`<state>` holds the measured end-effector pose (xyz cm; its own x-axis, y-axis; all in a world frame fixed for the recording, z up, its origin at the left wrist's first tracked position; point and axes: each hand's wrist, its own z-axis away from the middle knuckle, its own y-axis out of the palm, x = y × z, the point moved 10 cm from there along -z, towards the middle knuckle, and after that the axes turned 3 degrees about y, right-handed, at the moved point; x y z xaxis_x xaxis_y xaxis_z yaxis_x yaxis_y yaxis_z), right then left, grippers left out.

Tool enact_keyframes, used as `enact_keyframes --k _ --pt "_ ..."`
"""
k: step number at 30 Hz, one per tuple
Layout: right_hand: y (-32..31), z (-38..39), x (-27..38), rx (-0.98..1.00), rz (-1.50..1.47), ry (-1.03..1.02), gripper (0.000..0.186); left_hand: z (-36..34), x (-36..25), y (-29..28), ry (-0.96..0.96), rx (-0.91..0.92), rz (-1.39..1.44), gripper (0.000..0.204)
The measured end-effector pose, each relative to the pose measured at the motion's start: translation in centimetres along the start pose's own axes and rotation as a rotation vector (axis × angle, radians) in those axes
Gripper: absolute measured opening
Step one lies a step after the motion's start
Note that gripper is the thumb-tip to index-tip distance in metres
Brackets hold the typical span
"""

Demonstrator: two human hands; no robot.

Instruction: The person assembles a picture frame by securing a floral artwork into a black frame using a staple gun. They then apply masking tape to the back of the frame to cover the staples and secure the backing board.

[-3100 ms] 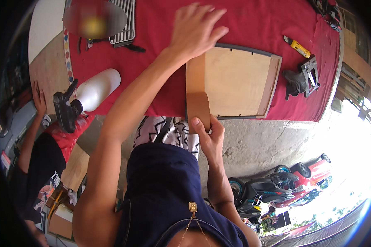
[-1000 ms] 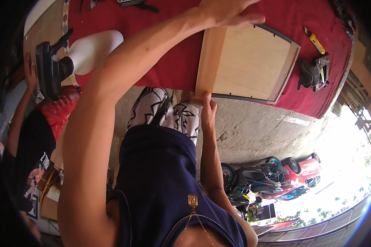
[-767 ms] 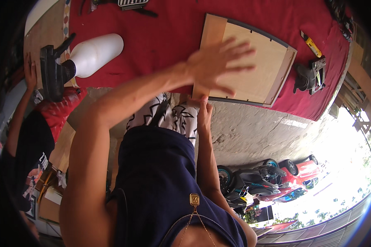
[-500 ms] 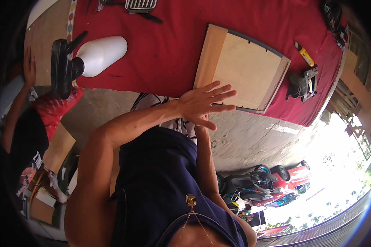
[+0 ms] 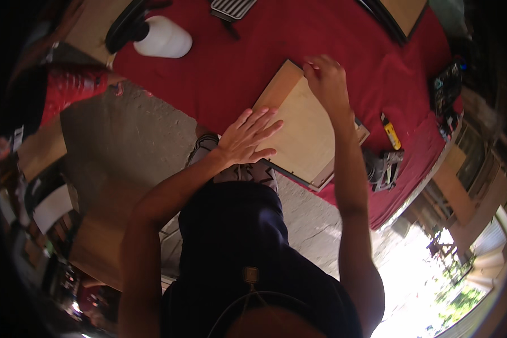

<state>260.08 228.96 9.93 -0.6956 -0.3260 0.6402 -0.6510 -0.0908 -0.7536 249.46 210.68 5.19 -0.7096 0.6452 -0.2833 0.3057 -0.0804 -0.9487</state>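
Observation:
A flat frame with a pale wooden back panel (image 5: 301, 124) and dark outer edges lies back side up on a red cloth. My left hand (image 5: 250, 136) is open over its near left corner, fingers spread. I cannot tell whether its fingertips touch the panel. Over the far side of the frame is my right hand (image 5: 327, 81), its fingers curled together near the far edge. Anything between those fingers is hidden. My right forearm covers part of the frame's right side.
A yellow utility knife (image 5: 391, 133) and a black-and-silver tool (image 5: 386, 169) lie right of the frame. A white spray bottle (image 5: 164, 38) lies far left, near a slatted metal piece (image 5: 234, 7). Another dark-edged frame (image 5: 403, 14) is far right. A person in red shorts (image 5: 76, 87) stands left.
My right hand, mostly hidden behind the left before, has moved out to the frame's far side. My left hand stays open near the frame. The view has turned, bringing the second frame into sight.

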Motion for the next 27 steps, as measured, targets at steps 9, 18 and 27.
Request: enact_keyframes --k 9,18,27 --pt "6.6 -3.3 0.4 0.622 0.192 0.001 0.018 2.6 3.3 -1.9 -0.590 -0.199 -0.068 0.075" --pt "7.0 -3.5 -0.1 0.551 0.233 -0.162 0.012 1.1 4.1 -5.3 -0.692 -0.450 -0.064 0.061" --pt "7.3 -2.2 0.7 0.632 0.072 -0.259 0.025 -9.5 12.7 -3.0 -0.761 -0.270 0.318 0.020"
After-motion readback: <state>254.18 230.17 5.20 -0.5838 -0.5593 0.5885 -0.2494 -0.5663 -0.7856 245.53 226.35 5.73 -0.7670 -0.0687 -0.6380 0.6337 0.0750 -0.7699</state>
